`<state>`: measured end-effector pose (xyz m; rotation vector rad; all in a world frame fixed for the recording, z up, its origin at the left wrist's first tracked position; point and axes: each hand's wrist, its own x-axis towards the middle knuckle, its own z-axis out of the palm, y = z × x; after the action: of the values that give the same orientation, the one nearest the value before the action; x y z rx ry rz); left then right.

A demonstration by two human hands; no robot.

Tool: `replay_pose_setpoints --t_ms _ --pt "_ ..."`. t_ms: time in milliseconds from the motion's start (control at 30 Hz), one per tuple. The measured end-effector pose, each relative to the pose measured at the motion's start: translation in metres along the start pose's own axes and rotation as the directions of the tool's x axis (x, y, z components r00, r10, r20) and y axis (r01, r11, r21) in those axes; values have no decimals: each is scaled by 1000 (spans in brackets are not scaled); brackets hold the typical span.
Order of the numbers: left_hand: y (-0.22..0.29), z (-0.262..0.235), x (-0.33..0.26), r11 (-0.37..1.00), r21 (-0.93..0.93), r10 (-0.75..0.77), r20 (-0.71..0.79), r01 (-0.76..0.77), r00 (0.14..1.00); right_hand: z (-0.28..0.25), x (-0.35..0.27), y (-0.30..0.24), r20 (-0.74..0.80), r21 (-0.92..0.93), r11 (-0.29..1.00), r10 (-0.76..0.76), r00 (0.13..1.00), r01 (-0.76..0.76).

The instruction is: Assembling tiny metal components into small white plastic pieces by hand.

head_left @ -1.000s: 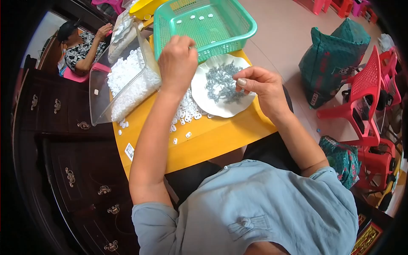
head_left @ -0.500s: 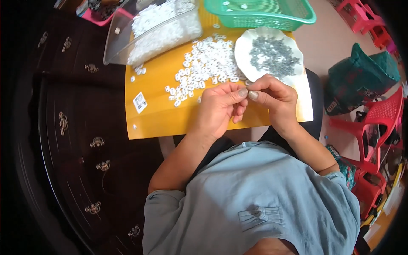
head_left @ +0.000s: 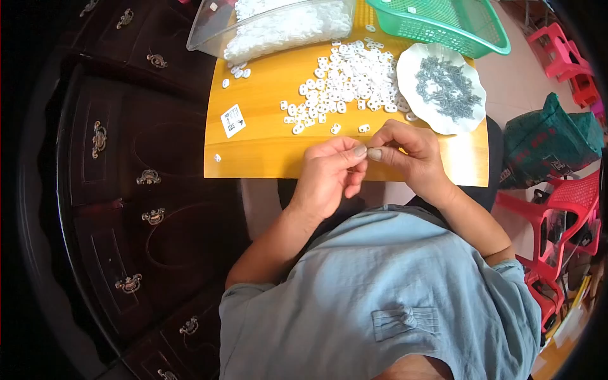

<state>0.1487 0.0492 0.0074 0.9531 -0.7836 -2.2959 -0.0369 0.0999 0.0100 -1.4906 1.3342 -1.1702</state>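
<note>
Fingertip to fingertip, my left hand (head_left: 332,173) and my right hand (head_left: 410,157) meet over the near edge of the yellow table (head_left: 266,152). Both are closed in a pinch, thumb against forefinger; whatever lies between them is too small to make out. Just beyond the fingers spreads a loose pile of small white oval pieces with two holes (head_left: 358,79). A white scalloped plate (head_left: 410,95) stands to the right of the pile, near my right hand. On it lies a heap of small grey metal-looking pins (head_left: 453,85).
A clear plastic bin (head_left: 209,39) full of white pieces stands at the back left, a green basket (head_left: 437,39) at the back right. A white printed label (head_left: 233,120) lies on the table's left. Dark drawers (head_left: 126,164) flank the left; red plastic chairs (head_left: 551,212) and a green bag (head_left: 551,145) the right.
The view has shifted, so the table and its things appear further right and slightly higher. My hands stay pinched together, seen slightly lower against the table's near edge.
</note>
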Motion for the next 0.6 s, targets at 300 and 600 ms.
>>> replay_pose_setpoints --t_ms 300,600 --pt "87 -105 41 -41 932 723 277 -361 633 14 12 26 -105 166 986 8 994 9" --pt "107 -112 54 -313 855 437 515 -412 737 8 13 33 -75 131 991 31 997 -21"
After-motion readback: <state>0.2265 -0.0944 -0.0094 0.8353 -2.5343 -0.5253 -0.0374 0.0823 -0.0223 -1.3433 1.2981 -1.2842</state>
